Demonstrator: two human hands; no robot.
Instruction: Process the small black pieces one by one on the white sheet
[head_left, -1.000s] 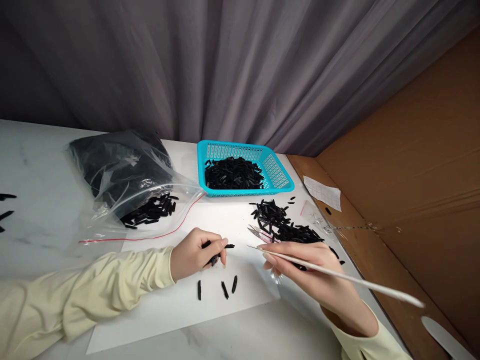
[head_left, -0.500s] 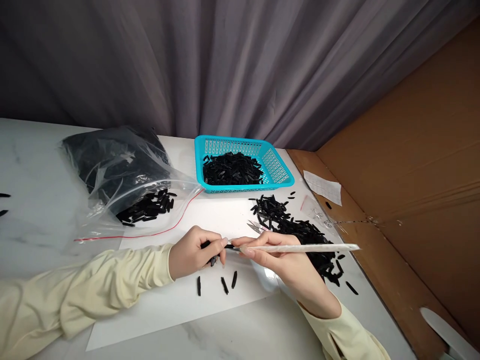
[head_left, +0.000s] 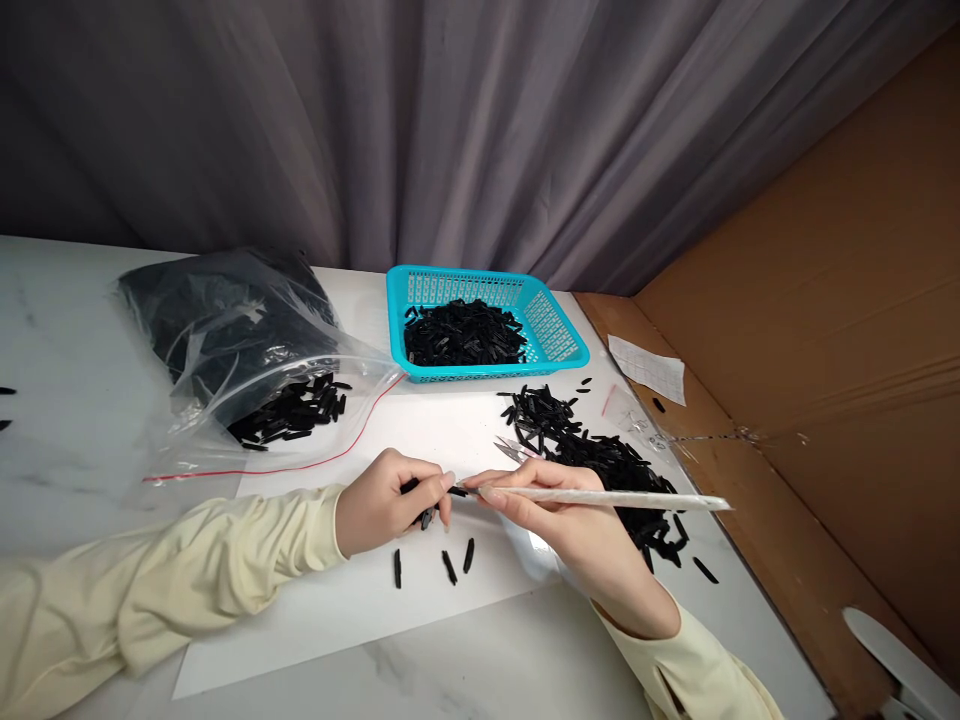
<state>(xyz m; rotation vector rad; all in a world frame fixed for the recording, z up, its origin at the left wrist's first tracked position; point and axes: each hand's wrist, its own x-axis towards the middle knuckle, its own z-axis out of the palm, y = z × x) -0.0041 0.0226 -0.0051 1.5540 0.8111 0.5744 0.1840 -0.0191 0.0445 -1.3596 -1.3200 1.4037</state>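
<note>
My left hand (head_left: 394,503) is closed on small black pieces (head_left: 427,519), some showing below the fingers and one pinched at the fingertips. Facing it, my right hand (head_left: 559,505) grips a long pale stick-like tool (head_left: 637,499); its thin tip meets the black piece between the hands. Three loose black pieces (head_left: 448,567) lie on the white sheet (head_left: 315,620) just below. Behind my right hand, the tips of small scissors (head_left: 510,448) stick out beside a large pile of black pieces (head_left: 615,465).
A blue basket (head_left: 487,372) holding black pieces stands at the back. Left of it lies a clear zip bag (head_left: 225,330) with black contents, some near its mouth. A paper slip (head_left: 649,370) and a small clear bag (head_left: 631,418) are at the right, beside cardboard (head_left: 825,300).
The far end of the pale tool has tilted slightly down and moved a little right. Both hands keep nearly the same place and hold.
</note>
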